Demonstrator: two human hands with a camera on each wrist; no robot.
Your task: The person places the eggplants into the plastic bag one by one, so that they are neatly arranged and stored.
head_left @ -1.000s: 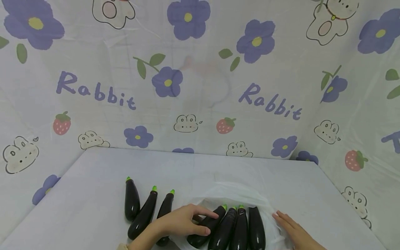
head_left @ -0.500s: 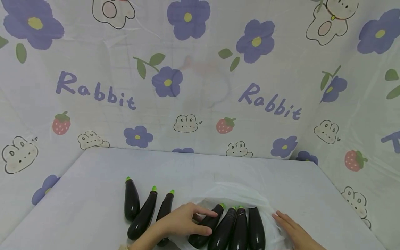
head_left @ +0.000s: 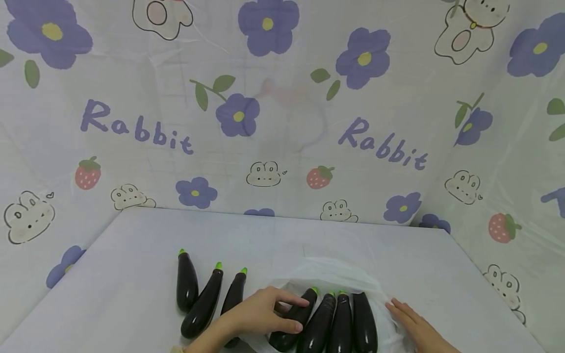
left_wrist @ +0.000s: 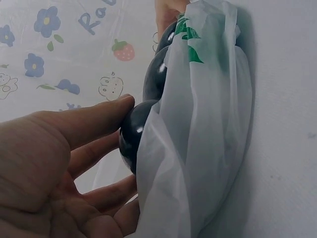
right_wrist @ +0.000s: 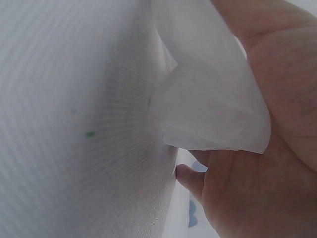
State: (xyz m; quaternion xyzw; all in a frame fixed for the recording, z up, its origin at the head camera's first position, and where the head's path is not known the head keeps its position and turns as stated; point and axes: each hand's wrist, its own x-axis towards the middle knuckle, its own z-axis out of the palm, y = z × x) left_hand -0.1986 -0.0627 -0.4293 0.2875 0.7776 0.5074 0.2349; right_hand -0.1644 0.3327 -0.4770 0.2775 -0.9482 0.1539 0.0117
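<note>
My left hand [head_left: 264, 313] holds the leftmost eggplant [head_left: 287, 338] in a thin white plastic bag [head_left: 331, 267], thumb on the near side and fingers over the far side. Beside it in the bag lie more dark, glossy eggplants, the rightmost eggplant [head_left: 364, 321] pointing straight back. In the left wrist view the thumb tip meets the rounded end of an eggplant [left_wrist: 131, 139], and the bag [left_wrist: 213, 129] with its green print drapes over the row. My right hand [head_left: 417, 326] lies with straight fingers along the bag's right side; white plastic [right_wrist: 208, 109] overlaps its palm in the right wrist view.
Outside the bag, to the left, lie three loose eggplants: a far-left eggplant [head_left: 187, 284], a middle eggplant [head_left: 203, 306] leaning against it, and a third eggplant [head_left: 233, 294] partly behind my left forearm. The white table [head_left: 145, 240] ends at a printed curtain [head_left: 282, 147].
The eggplant under my left hand has turned slightly, its near end shifting a little to the right with my thumb. My right hand and the loose eggplants stay put.
</note>
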